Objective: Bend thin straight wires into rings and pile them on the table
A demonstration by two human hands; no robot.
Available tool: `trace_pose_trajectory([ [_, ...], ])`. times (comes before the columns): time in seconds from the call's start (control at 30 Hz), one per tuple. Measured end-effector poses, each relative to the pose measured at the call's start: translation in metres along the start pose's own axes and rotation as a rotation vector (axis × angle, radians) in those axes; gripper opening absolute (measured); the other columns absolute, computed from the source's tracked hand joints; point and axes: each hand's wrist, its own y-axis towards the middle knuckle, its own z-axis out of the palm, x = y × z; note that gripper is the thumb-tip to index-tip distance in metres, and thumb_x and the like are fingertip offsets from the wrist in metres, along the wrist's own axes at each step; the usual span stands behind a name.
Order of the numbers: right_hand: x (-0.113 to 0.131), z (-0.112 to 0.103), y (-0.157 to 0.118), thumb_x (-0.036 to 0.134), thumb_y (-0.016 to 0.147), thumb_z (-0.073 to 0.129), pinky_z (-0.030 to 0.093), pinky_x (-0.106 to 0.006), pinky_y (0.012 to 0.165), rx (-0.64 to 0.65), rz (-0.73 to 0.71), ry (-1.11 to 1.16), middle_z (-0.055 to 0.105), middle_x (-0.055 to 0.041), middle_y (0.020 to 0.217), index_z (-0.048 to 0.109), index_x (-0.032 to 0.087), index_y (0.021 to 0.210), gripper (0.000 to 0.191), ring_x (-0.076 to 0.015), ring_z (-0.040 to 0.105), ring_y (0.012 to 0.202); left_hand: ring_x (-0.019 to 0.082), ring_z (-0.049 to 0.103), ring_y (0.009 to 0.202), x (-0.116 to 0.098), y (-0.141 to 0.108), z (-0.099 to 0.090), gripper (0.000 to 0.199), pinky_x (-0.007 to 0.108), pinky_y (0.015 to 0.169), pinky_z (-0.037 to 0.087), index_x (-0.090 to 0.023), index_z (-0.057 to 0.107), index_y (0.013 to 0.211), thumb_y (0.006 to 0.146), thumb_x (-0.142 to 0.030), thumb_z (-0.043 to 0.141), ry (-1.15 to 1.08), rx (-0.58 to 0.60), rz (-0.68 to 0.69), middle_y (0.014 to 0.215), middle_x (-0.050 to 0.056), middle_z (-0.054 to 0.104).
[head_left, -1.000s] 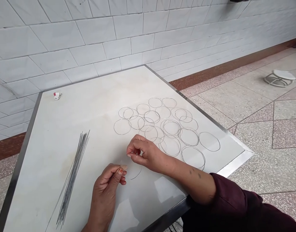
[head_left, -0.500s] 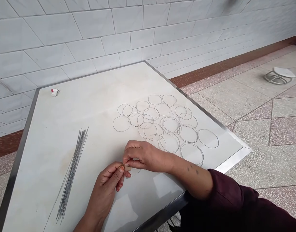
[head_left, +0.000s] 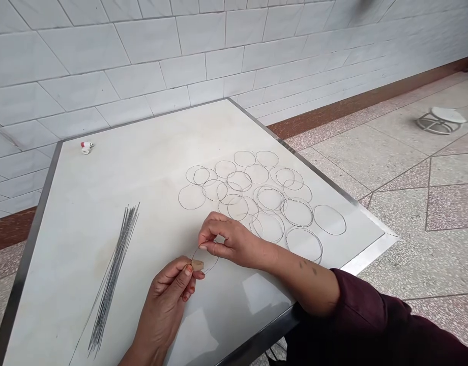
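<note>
My left hand (head_left: 167, 297) pinches a small brown piece (head_left: 198, 265), perhaps card or tape, between thumb and forefinger. A thin wire (head_left: 214, 265) curves from this grip up to my right hand (head_left: 234, 241), whose thumb and forefinger are closed on it. Part of the wire loop is hidden behind the fingers. Several thin wire rings (head_left: 270, 186) lie flat and overlapping on the table, beyond and to the right of my hands. To the left rests a bundle of straight wires (head_left: 114, 279), with one wire sticking out from its near end.
The white table (head_left: 153, 152) has a metal edge and meets a white tiled wall (head_left: 142, 40). Small red and white items (head_left: 86, 148) sit at its far left corner. A round stool (head_left: 442, 119) stands on the floor at right.
My right hand has drawn slightly up and away from my left, still pinching the wire. More of the brown piece and the curved wire now shows between them.
</note>
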Motion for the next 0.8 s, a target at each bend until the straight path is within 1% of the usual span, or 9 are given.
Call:
trace_pose_trajectory([
  [0.13, 0.0004, -0.0029, 0.0001, 0.011, 0.089, 0.063, 0.051, -0.025, 0.075, 0.026, -0.043, -0.013, 0.060, -0.0016, 0.091, 0.063, 0.020, 0.089, 0.008, -0.0140, 0.058, 0.089, 0.014, 0.045, 0.064, -0.0063, -0.0009, 0.0003, 0.024, 0.026, 0.057, 0.033, -0.023, 0.080, 0.088, 0.081, -0.045, 0.073, 0.030, 0.057, -0.051, 0.080, 0.007, 0.070],
  [0.23, 0.0018, -0.0030, -0.0002, 0.010, 0.089, 0.063, 0.050, -0.023, 0.072, 0.074, -0.102, -0.039, 0.059, -0.0018, 0.093, 0.064, 0.018, 0.090, 0.008, -0.0119, 0.058, 0.084, 0.012, 0.042, 0.062, -0.0087, -0.0003, -0.0001, 0.026, 0.025, 0.056, 0.032, -0.023, 0.079, 0.091, 0.083, -0.047, 0.071, 0.040, 0.056, -0.047, 0.081, 0.005, 0.069],
  [0.33, 0.0027, 0.0004, -0.0008, 0.014, 0.091, 0.064, 0.049, -0.021, 0.068, 0.121, -0.140, -0.044, 0.058, -0.0016, 0.092, 0.065, 0.017, 0.090, 0.003, -0.0101, 0.058, 0.078, 0.010, 0.037, 0.057, -0.0086, 0.0008, 0.0001, 0.024, 0.024, 0.053, 0.030, -0.022, 0.077, 0.081, 0.080, -0.047, 0.074, 0.081, 0.052, -0.065, 0.071, 0.002, 0.064],
  [0.4, 0.0025, 0.0028, -0.0012, 0.016, 0.091, 0.064, 0.049, -0.021, 0.067, 0.126, -0.143, -0.041, 0.057, -0.0013, 0.091, 0.065, 0.017, 0.091, 0.002, -0.0099, 0.058, 0.077, 0.011, 0.038, 0.057, -0.0077, 0.0013, 0.0003, 0.025, 0.024, 0.053, 0.030, -0.021, 0.075, 0.074, 0.078, -0.046, 0.077, 0.105, 0.049, -0.077, 0.066, 0.001, 0.062],
  [0.5, 0.0014, 0.0035, -0.0012, 0.014, 0.090, 0.065, 0.049, -0.022, 0.069, 0.106, -0.100, -0.045, 0.058, -0.0009, 0.091, 0.065, 0.018, 0.091, 0.004, -0.0108, 0.058, 0.080, 0.012, 0.044, 0.059, -0.0057, 0.0020, -0.0006, 0.025, 0.024, 0.055, 0.034, -0.022, 0.076, 0.076, 0.076, -0.046, 0.079, 0.094, 0.016, -0.069, 0.069, 0.002, 0.064],
  [0.6, 0.0004, 0.0007, -0.0005, 0.015, 0.090, 0.065, 0.049, -0.023, 0.073, 0.058, -0.010, -0.049, 0.059, -0.0006, 0.092, 0.064, 0.019, 0.090, 0.004, -0.0118, 0.058, 0.083, 0.013, 0.049, 0.065, -0.0034, 0.0030, -0.0022, 0.022, 0.024, 0.059, 0.037, -0.023, 0.078, 0.081, 0.075, -0.045, 0.080, 0.036, -0.033, -0.045, 0.075, 0.003, 0.066],
  [0.7, 0.0003, -0.0019, 0.0008, 0.017, 0.090, 0.065, 0.049, -0.025, 0.074, 0.003, 0.079, -0.025, 0.058, -0.0003, 0.091, 0.064, 0.020, 0.090, 0.003, -0.0120, 0.057, 0.082, 0.012, 0.050, 0.067, -0.0025, 0.0038, -0.0026, 0.021, 0.023, 0.060, 0.038, -0.024, 0.078, 0.082, 0.075, -0.043, 0.080, -0.012, -0.070, -0.011, 0.076, 0.002, 0.066],
  [0.8, 0.0007, -0.0029, 0.0018, 0.017, 0.090, 0.065, 0.048, -0.024, 0.072, -0.017, 0.120, 0.001, 0.056, 0.0000, 0.088, 0.064, 0.020, 0.089, 0.003, -0.0120, 0.055, 0.081, 0.013, 0.050, 0.066, -0.0043, 0.0033, -0.0011, 0.021, 0.024, 0.061, 0.040, -0.024, 0.079, 0.083, 0.076, -0.043, 0.079, -0.022, -0.078, 0.005, 0.075, 0.002, 0.066],
])
